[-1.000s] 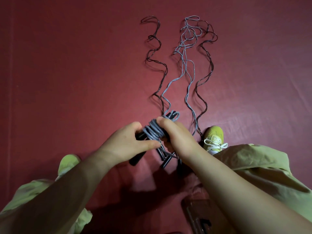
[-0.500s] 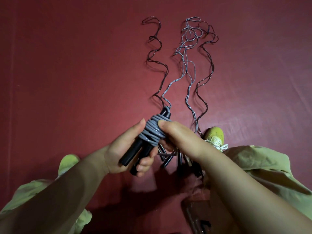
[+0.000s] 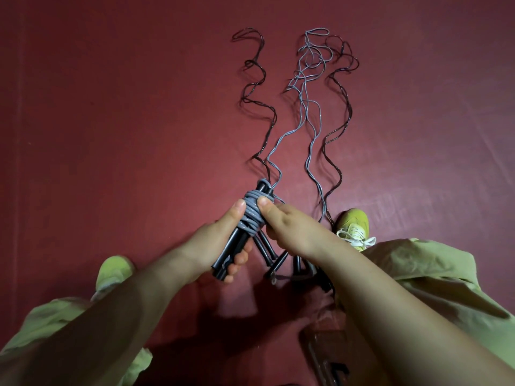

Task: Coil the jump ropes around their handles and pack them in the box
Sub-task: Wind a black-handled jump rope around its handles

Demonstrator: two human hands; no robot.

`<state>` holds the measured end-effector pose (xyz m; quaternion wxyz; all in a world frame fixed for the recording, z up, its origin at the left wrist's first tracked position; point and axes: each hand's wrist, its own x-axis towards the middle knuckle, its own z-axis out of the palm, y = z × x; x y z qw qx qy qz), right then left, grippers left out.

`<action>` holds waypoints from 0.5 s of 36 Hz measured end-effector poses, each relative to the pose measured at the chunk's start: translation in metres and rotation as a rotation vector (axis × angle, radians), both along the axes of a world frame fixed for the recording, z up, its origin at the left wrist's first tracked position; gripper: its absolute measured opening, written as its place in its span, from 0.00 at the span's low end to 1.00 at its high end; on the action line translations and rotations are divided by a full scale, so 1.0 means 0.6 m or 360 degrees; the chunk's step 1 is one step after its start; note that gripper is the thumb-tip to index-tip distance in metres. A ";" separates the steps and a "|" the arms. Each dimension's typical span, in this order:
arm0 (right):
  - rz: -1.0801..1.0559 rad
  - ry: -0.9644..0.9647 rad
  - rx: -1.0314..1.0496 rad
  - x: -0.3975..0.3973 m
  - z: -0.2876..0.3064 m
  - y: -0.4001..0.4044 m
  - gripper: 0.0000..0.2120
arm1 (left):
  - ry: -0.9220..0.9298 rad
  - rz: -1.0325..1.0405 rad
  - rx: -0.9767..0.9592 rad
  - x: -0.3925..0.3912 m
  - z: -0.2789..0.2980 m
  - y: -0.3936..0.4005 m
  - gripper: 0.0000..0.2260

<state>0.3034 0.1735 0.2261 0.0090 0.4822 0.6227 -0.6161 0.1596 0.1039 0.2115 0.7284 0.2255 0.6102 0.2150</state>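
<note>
Red floor (image 3: pixel 111 135) is filling most of the view, with loose grey and dark ropes (image 3: pixel 308 129) snaking away across it. Both forearms are reaching in from below. Left hand (image 3: pixel 214 246) is wrapping its fingers round the black handles (image 3: pixel 237 246), thumb up against the grey coil (image 3: pixel 252 213). Right hand (image 3: pixel 289 227) is pinching that coil from the other side, held above spare handles (image 3: pixel 276 263) lying on the floor.

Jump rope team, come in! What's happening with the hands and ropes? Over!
Left hand grips black handles. Right hand pinches grey rope coil. Loose ropes trail on floor, uncoiled handles underneath.
</note>
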 end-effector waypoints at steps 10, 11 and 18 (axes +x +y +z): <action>-0.0154 0.0008 -0.0115 0.004 -0.027 -0.010 0.23 | 0.1081 -0.0456 0.0622 -0.018 -0.019 -0.001 0.27; -0.0168 0.0005 -0.0152 0.005 -0.026 -0.010 0.23 | 0.1222 -0.0542 0.0627 -0.019 -0.018 -0.001 0.30; -0.0312 0.0007 -0.0182 0.004 -0.026 -0.005 0.22 | 0.1582 -0.0718 0.0694 -0.016 -0.008 0.000 0.28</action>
